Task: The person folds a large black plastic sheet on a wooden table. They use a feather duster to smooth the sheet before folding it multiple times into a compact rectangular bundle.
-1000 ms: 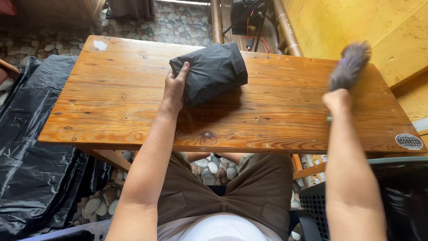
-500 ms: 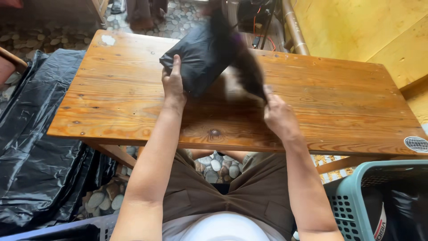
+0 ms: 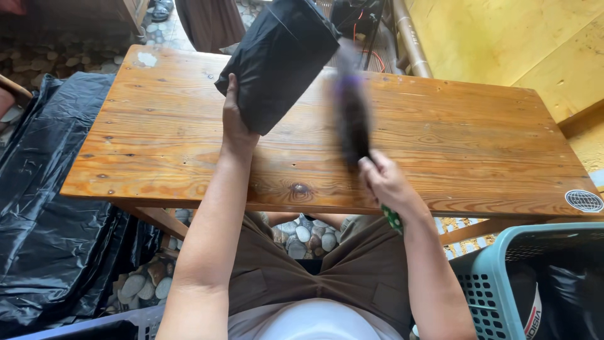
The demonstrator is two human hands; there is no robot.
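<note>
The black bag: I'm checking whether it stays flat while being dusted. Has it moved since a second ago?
Yes. The black bag, held by the left hand, has lifted off the wooden table and tilted up toward its far edge.

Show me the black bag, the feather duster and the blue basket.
black bag (image 3: 277, 60), head view, middle of its front face.
feather duster (image 3: 352, 116), head view, blurred dark feathers.
blue basket (image 3: 487, 252), head view, rim at its left corner.

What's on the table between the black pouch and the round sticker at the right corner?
Head view: only the blurred dark duster in the right hand; beyond it, bare wooden table.
</note>
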